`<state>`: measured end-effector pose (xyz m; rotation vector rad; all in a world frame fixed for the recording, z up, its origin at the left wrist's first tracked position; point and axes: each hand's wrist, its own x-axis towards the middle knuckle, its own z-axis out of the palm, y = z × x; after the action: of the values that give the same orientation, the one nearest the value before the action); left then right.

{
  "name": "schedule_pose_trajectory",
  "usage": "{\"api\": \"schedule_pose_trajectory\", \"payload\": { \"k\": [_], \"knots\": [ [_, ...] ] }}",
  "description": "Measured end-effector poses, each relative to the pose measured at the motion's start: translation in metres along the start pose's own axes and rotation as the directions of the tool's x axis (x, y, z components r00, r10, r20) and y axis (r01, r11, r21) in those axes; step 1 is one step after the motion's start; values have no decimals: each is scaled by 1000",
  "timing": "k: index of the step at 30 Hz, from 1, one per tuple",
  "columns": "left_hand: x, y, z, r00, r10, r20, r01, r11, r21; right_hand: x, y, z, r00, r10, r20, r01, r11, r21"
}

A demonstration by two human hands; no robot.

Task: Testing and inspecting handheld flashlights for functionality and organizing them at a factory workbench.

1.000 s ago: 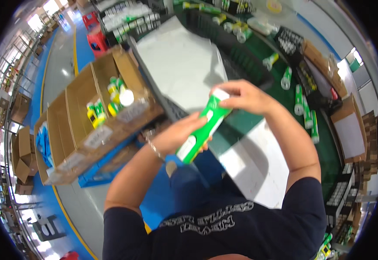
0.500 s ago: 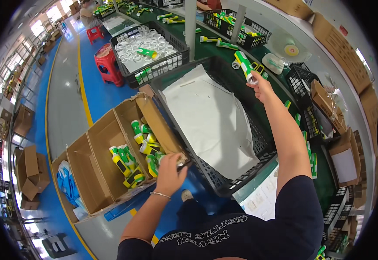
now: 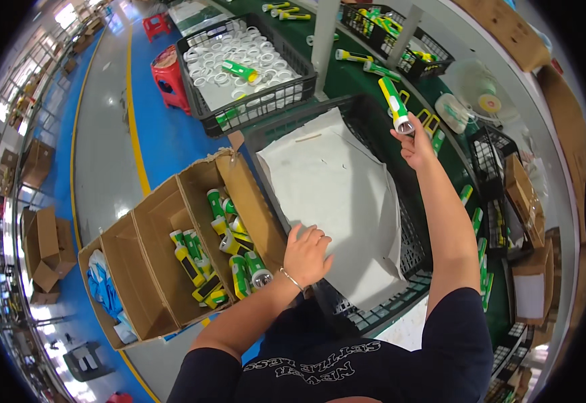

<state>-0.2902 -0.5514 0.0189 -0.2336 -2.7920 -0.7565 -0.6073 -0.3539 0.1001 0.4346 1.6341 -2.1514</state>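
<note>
My right hand (image 3: 416,144) is closed around the lens end of a green, yellow and white flashlight (image 3: 393,104), held up over the far right side of a black crate (image 3: 356,293). White paper (image 3: 326,181) lines that crate. Above the paper's near left edge is my left hand (image 3: 308,256), fingers apart and holding nothing. Just left of it stands a divided cardboard box (image 3: 162,252). Several flashlights (image 3: 189,262) lie in its right-hand compartments, and one flashlight (image 3: 258,270) near my left wrist shows its clear lens.
A black crate of white rings (image 3: 232,57), with a flashlight on top, stands beyond. Along the green bench (image 3: 451,221) lie more flashlights. A grey post (image 3: 324,47) rises behind the paper-lined crate. Red stools (image 3: 168,77) stand on the blue floor. Blue plastic (image 3: 103,285) fills the box's left end.
My left hand has moved right, from the flashlights in the cardboard box to above the paper. A flashlight lens now shows where it was. My right hand still holds its flashlight.
</note>
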Motion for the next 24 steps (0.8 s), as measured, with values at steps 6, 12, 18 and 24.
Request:
{"api": "schedule_pose_trajectory", "payload": {
  "k": [6, 12, 18, 24],
  "knots": [
    [2, 2, -12, 995, -10, 97, 14, 999, -45, -14, 36, 42, 970, 173, 169, -169, 985, -38],
    [-18, -3, -48, 999, -48, 12, 48, 909, -413, -7, 38, 96, 939, 198, 280, -156, 974, -165],
    [-94, -8, -87, 935, -338, 107, 346, 803, -485, 58, 39, 181, 985, -15, 174, 97, 875, -475],
    [-141, -2, -95, 838, -535, 103, 512, 707, -487, 81, 50, 192, 970, 98, 224, -46, 973, -228]
  ]
}}
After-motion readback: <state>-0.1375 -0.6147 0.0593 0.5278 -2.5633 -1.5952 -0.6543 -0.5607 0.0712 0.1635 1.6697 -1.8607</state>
